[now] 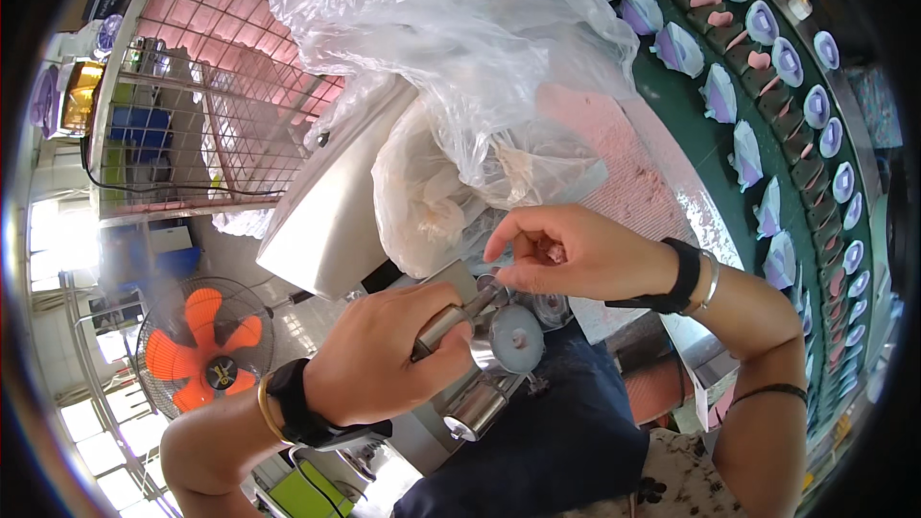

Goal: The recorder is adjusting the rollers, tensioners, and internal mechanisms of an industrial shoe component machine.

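Note:
My left hand (393,350) is wrapped round a short metal handle (439,330) of a small bench device. Beside its fingers is the device's round metal head (518,338), with a grey disc face and a small pinkish spot at its centre. A shiny metal cylinder (477,408) sits just below. Above the head hovers my right hand (585,254), fingers curled in, thumb and forefinger close together. Small pinkish bits (552,251) show in its curled fingers; what they are I cannot make out. A dark navy cloth (537,432) lies under the device, over my lap.
Clear plastic bags (432,173) heap up ahead, beside a pink textured surface (624,158). To the right curves a green conveyor (710,134) carrying several purple-and-white pieces. An orange-bladed fan (206,355) stands at left, below a wire mesh cage (206,67).

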A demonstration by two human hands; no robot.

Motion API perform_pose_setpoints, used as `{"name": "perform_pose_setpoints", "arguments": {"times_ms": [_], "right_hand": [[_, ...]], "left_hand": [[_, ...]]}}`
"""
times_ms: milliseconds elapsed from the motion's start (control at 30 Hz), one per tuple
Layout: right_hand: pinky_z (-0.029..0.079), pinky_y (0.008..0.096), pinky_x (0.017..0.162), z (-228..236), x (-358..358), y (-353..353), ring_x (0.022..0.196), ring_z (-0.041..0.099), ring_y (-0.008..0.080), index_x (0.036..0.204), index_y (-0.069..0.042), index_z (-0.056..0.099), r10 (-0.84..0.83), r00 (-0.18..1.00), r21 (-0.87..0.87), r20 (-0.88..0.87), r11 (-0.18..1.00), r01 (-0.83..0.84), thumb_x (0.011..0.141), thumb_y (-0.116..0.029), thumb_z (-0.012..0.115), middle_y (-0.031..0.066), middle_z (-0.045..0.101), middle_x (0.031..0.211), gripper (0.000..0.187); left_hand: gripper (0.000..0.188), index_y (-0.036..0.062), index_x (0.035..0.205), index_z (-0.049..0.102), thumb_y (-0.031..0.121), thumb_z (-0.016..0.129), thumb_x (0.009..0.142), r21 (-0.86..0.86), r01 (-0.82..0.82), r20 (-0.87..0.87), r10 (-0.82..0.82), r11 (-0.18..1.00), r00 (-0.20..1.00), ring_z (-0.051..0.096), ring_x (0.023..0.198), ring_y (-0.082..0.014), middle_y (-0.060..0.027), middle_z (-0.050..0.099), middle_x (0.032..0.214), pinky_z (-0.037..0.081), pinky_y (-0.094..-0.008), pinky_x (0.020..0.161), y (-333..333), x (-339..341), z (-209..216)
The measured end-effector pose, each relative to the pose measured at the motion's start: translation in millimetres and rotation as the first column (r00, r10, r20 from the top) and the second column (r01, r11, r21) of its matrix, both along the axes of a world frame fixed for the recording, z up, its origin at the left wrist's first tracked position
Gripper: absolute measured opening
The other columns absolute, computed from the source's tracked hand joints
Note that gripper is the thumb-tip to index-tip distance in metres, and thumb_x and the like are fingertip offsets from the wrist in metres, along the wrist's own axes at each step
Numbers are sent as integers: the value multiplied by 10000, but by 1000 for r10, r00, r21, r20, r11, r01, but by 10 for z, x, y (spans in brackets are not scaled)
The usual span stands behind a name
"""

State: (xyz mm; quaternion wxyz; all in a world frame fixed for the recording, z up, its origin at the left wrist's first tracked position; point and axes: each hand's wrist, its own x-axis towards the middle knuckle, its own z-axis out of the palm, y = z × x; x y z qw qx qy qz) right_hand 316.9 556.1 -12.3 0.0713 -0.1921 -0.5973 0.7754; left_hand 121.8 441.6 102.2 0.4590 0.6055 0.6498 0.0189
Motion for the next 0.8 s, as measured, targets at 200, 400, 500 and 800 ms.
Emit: {"name": "perform_pose_setpoints", "arguments": {"times_ms": [200, 400, 500, 800], "right_hand": [[383, 245, 588, -140, -97, 93, 649, 451, 59, 1091, -59, 630, 283, 958, 191, -40, 944, -270, 942, -245, 656, -29, 497, 713, 240], [389, 255, 584, -231, -107, 97, 637, 464, 77, 1103, -56, 626, 284, 945, 210, -165, 946, -247, 967, -271, 622, -13, 506, 712, 254], [396, 320, 582, -319, -130, 73, 616, 487, 139, 1066, -35, 606, 270, 935, 171, -230, 957, -234, 962, -270, 605, 31, 519, 681, 256], [432, 323, 665, -510, -153, 8, 719, 530, 160, 1054, -30, 592, 230, 913, 47, -336, 973, -227, 992, -273, 557, 79, 570, 791, 253]], "left_hand": [[223, 14, 870, 559, 222, 541, 946, -377, -250, 259, 361, 892, 896, 534, 654, -176, -56, 531, 671, 416, -333, 631, 33, -49, -27], [299, 37, 775, 598, 280, 572, 947, -625, -41, 201, 211, 779, 957, 473, 737, -59, 21, 534, 694, 379, -248, 681, 506, -188, -44], [254, 27, 1064, 687, 245, 607, 962, -793, -68, 70, 201, 606, 977, 543, 831, -51, 28, 624, 873, 423, -238, 748, 660, -201, -213], [335, 23, 957, 729, 343, 628, 963, -810, 40, 115, 91, 585, 989, 555, 707, -62, 3, 644, 776, 452, -246, 671, 846, -138, -356]]}}
